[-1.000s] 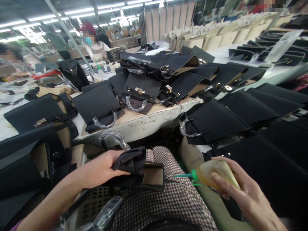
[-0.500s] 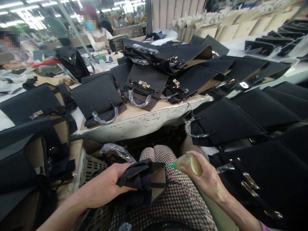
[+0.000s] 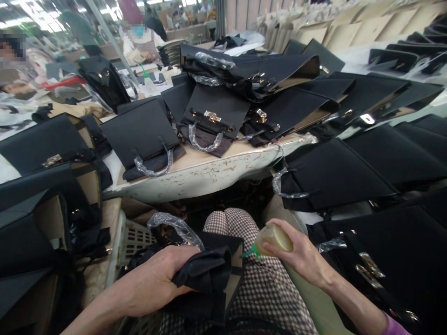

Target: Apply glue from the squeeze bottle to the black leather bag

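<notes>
A black handbag (image 3: 213, 274) rests on my lap, over checked trousers (image 3: 265, 298). My left hand (image 3: 160, 279) grips its folded black flap, fingers curled round it. The bag's plastic-wrapped handle (image 3: 174, 225) arches just above that hand. My right hand (image 3: 296, 253) is closed round a yellowish squeeze bottle (image 3: 274, 238). The bottle's green nozzle (image 3: 249, 253) points left and reaches the bag's open tan inside edge.
A worn white table (image 3: 209, 174) in front carries several black handbags with gold clasps (image 3: 213, 116). More black bags (image 3: 335, 172) lie in rows at right and stand at left (image 3: 38, 200). A plastic crate (image 3: 134, 237) sits by my left knee. Other people work at the far left.
My right hand brought the bottle left from the right side until its nozzle met the bag. The view has tilted down; my left hand kept its grip on the flap.
</notes>
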Available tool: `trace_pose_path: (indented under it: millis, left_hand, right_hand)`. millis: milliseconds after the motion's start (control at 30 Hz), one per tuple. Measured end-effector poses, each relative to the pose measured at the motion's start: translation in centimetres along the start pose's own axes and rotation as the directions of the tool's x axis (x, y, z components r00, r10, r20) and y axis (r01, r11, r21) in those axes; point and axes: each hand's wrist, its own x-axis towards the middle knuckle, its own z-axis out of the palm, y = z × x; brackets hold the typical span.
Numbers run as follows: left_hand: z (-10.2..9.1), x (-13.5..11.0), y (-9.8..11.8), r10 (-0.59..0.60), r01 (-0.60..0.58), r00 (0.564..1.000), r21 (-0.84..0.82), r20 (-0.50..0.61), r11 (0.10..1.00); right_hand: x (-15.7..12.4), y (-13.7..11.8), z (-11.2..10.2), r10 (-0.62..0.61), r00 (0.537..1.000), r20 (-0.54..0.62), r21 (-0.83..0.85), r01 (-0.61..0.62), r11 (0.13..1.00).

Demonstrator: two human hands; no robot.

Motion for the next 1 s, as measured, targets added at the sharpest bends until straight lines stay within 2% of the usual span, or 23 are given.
trace_pose_path:
  millis: [100,200,267,367,467,600,733,800,900,1000]
  left_hand:
    - [0.1,0.1,-0.1,0.009,-0.009,1.000,-0.007,0.008,1.000]
    - [0.2,0.1,-0.2,0.018,-0.018,1.000,-0.003,0.006,1.000]
    - [0.3,0.1,-0.3,0.009,-0.009,1.000,-0.007,0.005,1.000]
    - [0.5,0.0,-0.3,-0.008,0.009,1.000,-0.043,0.018,0.999]
    - [0.7,0.0,-0.4,-0.009,0.010,1.000,-0.044,0.010,0.999]
    - [0.8,-0.1,-0.6,0.005,-0.005,1.000,-0.032,-0.009,0.999]
    - [0.9,-0.2,-0.5,0.004,-0.004,1.000,-0.041,0.000,0.999]
    - [0.9,-0.2,-0.4,0.001,-0.001,1.000,-0.035,0.009,0.999]
    - [1.0,-0.3,-0.1,-0.027,0.028,1.000,-0.027,0.012,0.999]
    - [1.2,-0.4,-0.1,-0.040,0.040,0.999,-0.020,0.014,0.999]
  right_hand:
    - [-0.8,0.2,0.0,0.051,0.996,0.075,0.051,-0.055,0.997]
    - [-1.3,0.7,0.3,0.092,0.993,0.077,0.075,-0.098,0.992]
    - [-1.2,1.2,0.6,0.087,0.996,-0.002,0.071,-0.087,0.994]
    - [-0.9,2.4,1.2,0.018,0.985,-0.172,0.035,-0.012,0.999]
    - [-1.0,3.5,1.8,-0.052,0.970,-0.236,0.000,0.054,0.999]
    - [-1.8,3.3,1.9,-0.035,0.983,-0.182,0.002,0.036,0.999]
    - [-2.5,1.7,1.2,0.123,0.992,-0.002,0.082,-0.123,0.989]
    - [-2.7,1.2,1.0,0.172,0.985,0.029,0.115,-0.174,0.978]
    - [-2.5,1.3,0.8,0.209,0.975,-0.070,0.147,-0.197,0.969]
    - [-2.2,2.0,1.0,0.165,0.959,-0.232,0.118,-0.141,0.983]
